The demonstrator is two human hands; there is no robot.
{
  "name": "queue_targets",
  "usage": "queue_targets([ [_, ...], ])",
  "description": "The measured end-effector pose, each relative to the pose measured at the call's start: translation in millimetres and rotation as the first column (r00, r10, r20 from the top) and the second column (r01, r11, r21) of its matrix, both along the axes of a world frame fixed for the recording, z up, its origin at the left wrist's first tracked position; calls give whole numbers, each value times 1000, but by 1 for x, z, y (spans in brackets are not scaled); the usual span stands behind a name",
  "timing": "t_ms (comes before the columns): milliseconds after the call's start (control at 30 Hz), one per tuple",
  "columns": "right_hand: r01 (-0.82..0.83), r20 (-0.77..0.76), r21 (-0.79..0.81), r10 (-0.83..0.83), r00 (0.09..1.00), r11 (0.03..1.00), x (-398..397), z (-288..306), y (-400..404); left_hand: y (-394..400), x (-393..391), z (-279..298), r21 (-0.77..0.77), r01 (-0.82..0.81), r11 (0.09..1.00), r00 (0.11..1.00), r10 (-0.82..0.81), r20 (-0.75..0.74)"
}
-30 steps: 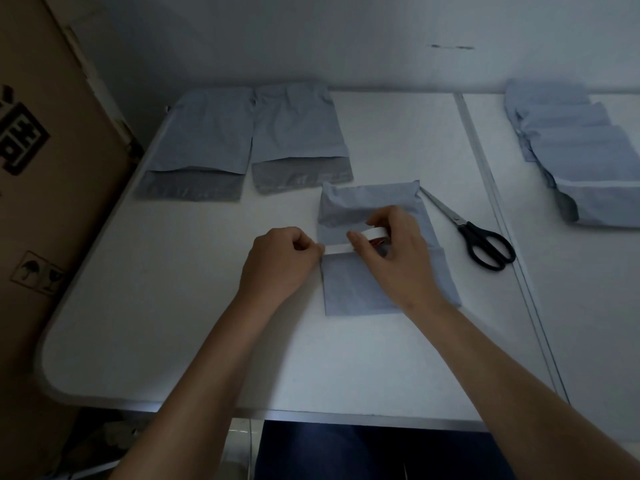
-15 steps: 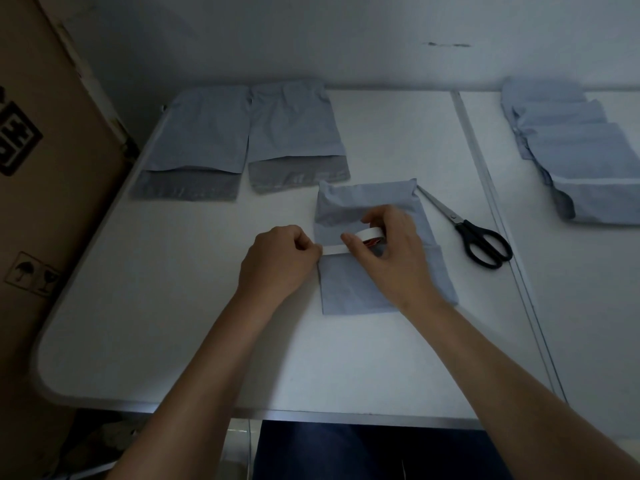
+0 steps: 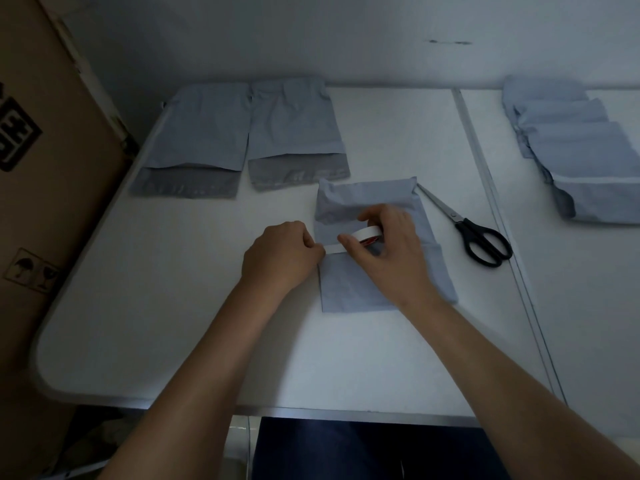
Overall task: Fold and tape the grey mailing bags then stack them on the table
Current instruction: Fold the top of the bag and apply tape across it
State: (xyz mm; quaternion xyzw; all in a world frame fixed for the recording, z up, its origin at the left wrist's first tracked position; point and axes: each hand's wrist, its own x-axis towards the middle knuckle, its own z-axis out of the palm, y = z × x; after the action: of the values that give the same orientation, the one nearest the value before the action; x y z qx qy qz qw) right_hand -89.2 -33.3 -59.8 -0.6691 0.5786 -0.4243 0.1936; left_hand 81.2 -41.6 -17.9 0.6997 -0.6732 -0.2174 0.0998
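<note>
The folded grey bag (image 3: 349,285) lies mid-table (image 3: 173,323), with bare tabletop between it and the near edge. The left hand (image 3: 280,258) pinches the free tape end at the bag's left edge; the right hand (image 3: 391,251) grips the tape roll (image 3: 367,234) on the bag. Scissors (image 3: 481,244) lie just right of it, two unfolded bags (image 3: 249,140) behind-left, a stack of bags (image 3: 581,150) far right. Left of all, a cardboard box (image 3: 41,168) bears handling symbols (lettering unreadable).
</note>
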Motion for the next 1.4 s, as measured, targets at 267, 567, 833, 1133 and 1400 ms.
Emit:
queue_targets([
  [267,-8,8,13,8,1000,1000,0,-1,-1,-14,6,6,134,80,988,988,-97,120],
  [567,-7,10,14,7,1000,1000,-1,-1,-1,-21,20,9,229,74,971,993,-94,77],
  [833,-18,10,7,18,1000,1000,0,0,-1,0,29,11,-161,128,979,991,-134,-25],
  [1133,-31,-12,-7,31,999,999,0,-3,-3,6,15,-20,-381,466,798,859,-512,-21],
  [1400,-117,-100,104,128,987,988,-4,9,-7,15,19,-35,-478,469,742,857,-512,46],
])
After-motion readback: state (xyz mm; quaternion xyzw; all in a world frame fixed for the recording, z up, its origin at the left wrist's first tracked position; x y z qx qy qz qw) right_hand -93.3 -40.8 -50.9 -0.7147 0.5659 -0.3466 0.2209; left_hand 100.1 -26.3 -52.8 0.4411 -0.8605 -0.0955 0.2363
